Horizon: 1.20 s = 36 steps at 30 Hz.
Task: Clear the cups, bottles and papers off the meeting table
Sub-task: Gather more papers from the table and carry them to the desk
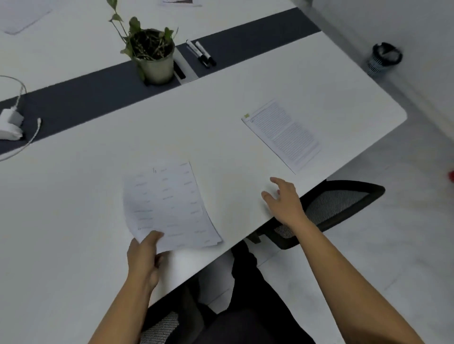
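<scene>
A thin stack of printed papers [169,203] lies near the front edge of the white meeting table [73,221]. My left hand [143,257] pinches the stack's near left corner, thumb on top. To the right, my right hand [285,199] hovers over the table edge with fingers spread and holds nothing. A second printed sheet [282,135] with dense text lies flat further right, beyond my right hand and apart from it. More paper [181,2] shows at the table's far side.
A potted plant [152,56] and two markers [201,52] sit on the dark centre strip [86,95]. A white charger with cable [11,125] lies at the left. A black mesh chair [331,208] stands under the table edge. A waste bin [385,57] stands on the floor.
</scene>
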{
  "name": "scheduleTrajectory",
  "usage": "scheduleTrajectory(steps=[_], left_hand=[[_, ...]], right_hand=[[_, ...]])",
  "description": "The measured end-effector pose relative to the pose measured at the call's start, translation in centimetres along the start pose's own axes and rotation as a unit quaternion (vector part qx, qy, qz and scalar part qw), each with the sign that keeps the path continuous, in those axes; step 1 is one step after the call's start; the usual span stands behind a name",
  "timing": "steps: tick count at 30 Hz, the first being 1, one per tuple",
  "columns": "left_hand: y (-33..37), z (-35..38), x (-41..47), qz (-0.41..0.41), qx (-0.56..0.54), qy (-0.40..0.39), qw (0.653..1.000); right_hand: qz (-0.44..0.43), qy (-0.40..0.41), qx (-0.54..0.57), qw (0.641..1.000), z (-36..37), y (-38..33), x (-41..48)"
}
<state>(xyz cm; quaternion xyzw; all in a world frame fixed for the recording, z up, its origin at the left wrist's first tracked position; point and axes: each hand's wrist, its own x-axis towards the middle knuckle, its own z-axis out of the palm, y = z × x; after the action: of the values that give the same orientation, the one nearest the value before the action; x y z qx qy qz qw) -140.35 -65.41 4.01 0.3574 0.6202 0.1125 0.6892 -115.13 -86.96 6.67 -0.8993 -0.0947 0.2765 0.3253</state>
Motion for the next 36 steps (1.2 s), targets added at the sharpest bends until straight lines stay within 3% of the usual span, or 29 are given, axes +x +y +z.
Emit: scheduleTrajectory(steps=[2, 6, 11, 15, 20, 30, 36], left_hand=[[0.0, 2.5, 0.3, 0.035, 0.051, 0.015, 0.998], [-1.8, 6.9, 0.7, 0.055, 0.14, 0.12, 0.981], [-3.7, 10.6, 1.5, 0.014, 0.13, 0.176, 0.976], [-4.2, 12.2, 1.5, 0.007, 0.122, 0.183, 0.975], [-3.7, 13.9, 1.5, -0.036, 0.037, 0.169, 0.984], [-3.0, 15.7, 1.8, 0.046, 0.243, 0.13, 0.96], [-2.6, 13.8, 0.7, 0.057, 0.246, 0.152, 0.956]], right_hand=[[0.007, -0.016, -0.036, 0.999, -1.9, 1.4, 4.9], [0.058, 0.0, -0.091, 0.994, -5.6, 3.4, 14.6], [0.072, 0.109, -0.169, 0.977, -10.0, 5.1, 25.3], [0.12, 0.091, -0.198, 0.969, -11.4, 7.1, 29.3], [0.085, 0.086, -0.204, 0.971, -9.7, 7.1, 26.7], [0.093, -0.017, -0.06, 0.994, -1.1, 6.4, 15.3], [0.052, -0.085, 0.107, 0.989, 0.8, 5.9, 9.4]])
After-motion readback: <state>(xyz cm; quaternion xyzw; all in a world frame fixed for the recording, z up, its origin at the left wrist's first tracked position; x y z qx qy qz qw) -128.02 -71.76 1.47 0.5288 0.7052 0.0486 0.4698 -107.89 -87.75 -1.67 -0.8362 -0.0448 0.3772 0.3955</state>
